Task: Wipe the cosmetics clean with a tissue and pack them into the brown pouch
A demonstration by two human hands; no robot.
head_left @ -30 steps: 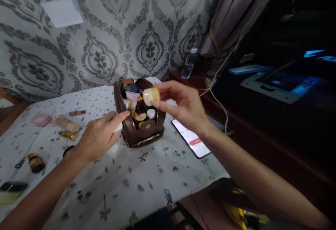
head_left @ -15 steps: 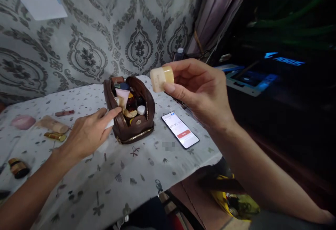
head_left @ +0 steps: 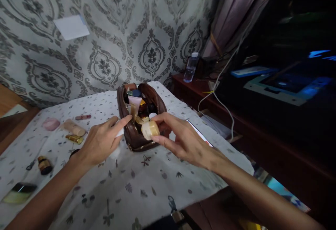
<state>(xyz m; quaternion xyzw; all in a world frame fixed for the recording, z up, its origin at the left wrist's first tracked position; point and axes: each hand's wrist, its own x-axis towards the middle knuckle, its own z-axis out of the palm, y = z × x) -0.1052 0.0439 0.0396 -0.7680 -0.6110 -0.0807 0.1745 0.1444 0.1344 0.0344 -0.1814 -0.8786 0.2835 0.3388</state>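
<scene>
An open brown leather toiletry bag (head_left: pixel 135 139) stands on the cloth-covered table (head_left: pixel 147 184), packed with several small jars and tubes. My right hand (head_left: pixel 181 139) pinches a small cream-coloured jar (head_left: pixel 149 129) just in front of the bag's near edge. My left hand (head_left: pixel 101 142) rests on the bag's left side, its forefinger on the rim, with something small and white (head_left: pixel 120 132) tucked under the fingers.
Loose cosmetics lie at the left: a pink compact (head_left: pixel 51 124), a beige tube (head_left: pixel 74 128), a gold tube (head_left: pixel 74 138), a dark jar (head_left: pixel 44 164). A phone (head_left: pixel 203 136) lies partly hidden behind my right hand. A water bottle (head_left: pixel 190 67) and cables sit on the dark shelf at right.
My right hand has come down from a raised position and brought the cream jar to the front of the bag. The left hand stays on the bag's side.
</scene>
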